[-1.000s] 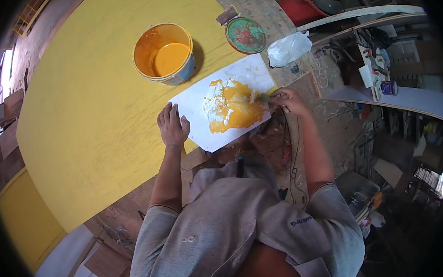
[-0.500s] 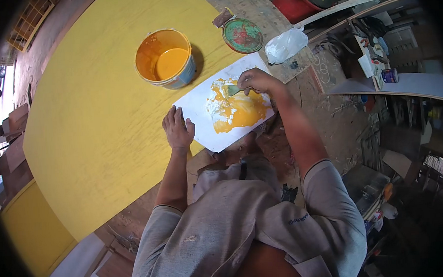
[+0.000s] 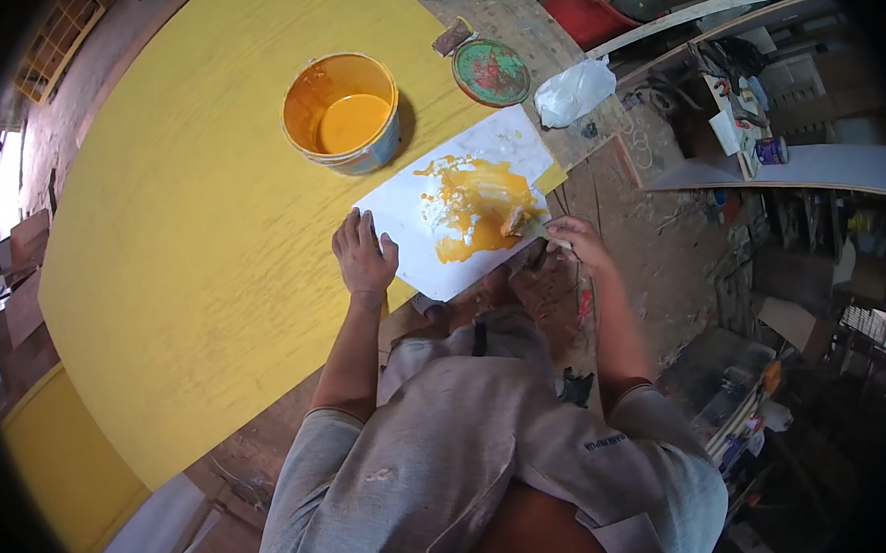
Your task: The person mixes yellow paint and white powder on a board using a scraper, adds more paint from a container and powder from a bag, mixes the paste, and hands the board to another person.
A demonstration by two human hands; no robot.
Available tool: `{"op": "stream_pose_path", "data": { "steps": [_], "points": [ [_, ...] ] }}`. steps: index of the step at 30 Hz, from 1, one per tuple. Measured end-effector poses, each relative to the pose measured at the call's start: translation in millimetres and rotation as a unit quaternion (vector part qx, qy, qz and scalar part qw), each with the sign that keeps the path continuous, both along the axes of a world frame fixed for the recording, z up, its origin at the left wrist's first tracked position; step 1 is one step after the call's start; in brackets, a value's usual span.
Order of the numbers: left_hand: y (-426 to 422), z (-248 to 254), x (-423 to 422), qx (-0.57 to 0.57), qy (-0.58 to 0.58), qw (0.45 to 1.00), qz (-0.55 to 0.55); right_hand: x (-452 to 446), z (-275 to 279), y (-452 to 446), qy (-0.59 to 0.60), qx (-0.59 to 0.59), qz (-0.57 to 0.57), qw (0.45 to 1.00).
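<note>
A white board (image 3: pixel 411 248) lies tilted near the yellow panel's front edge, smeared with orange-yellow paint and white paste (image 3: pixel 484 189). My left hand (image 3: pixel 367 255) rests on the board's left edge, fingers stretched and thumb apart. At the board's right edge, my right hand (image 3: pixel 581 241) is closed on the handle of a putty knife (image 3: pixel 533 229). A lump of yellow and white mix sits on its blade, low over the smear. Beyond the board stands a bucket (image 3: pixel 344 111) with orange-yellow paint inside.
A large yellow panel (image 3: pixel 191 240) covers the work surface. Behind the board lie a round paint-stained lid (image 3: pixel 491 72), a brown block (image 3: pixel 451 38) and a white plastic bag (image 3: pixel 574 91). A red bucket (image 3: pixel 599 8) stands farther back. Shelving with a small can (image 3: pixel 771 150) is at right.
My right hand has drawn the putty knife from the middle of the smear toward the board's near right edge, gathering mix on the blade. My left hand stays at the left edge.
</note>
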State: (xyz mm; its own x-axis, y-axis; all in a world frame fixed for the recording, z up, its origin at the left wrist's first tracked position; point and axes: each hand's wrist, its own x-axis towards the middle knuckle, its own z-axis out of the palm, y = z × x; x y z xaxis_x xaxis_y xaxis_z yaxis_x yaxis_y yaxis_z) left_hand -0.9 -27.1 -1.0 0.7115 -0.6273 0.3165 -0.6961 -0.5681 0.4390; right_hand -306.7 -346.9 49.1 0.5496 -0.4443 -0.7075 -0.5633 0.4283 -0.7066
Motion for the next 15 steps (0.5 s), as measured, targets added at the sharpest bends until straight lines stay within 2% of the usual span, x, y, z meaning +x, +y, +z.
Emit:
{"op": "stream_pose_path", "data": {
  "steps": [1,4,5,9,12,15],
  "points": [
    [0,1,0,-0.001,0.001,1.000,-0.001,8,-4,14,-0.011,0.023,-0.050,0.998],
    [1,3,-1,0.006,0.001,1.000,-0.002,41,-12,39,-0.061,0.023,-0.043,0.997],
    [1,2,0,0.004,-0.002,1.000,-0.004,55,-13,44,-0.069,0.005,-0.001,0.998],
    [2,3,-1,-0.001,-0.003,1.000,-0.009,86,-14,57,-0.060,-0.053,0.030,0.996],
    [3,4,0,0.004,-0.002,1.000,-0.009,87,-9,81,-0.121,-0.273,0.022,0.954],
    [3,4,-1,0.000,-0.005,1.000,-0.009,89,-1,99,-0.163,-0.504,0.079,0.844]
  ]
}}
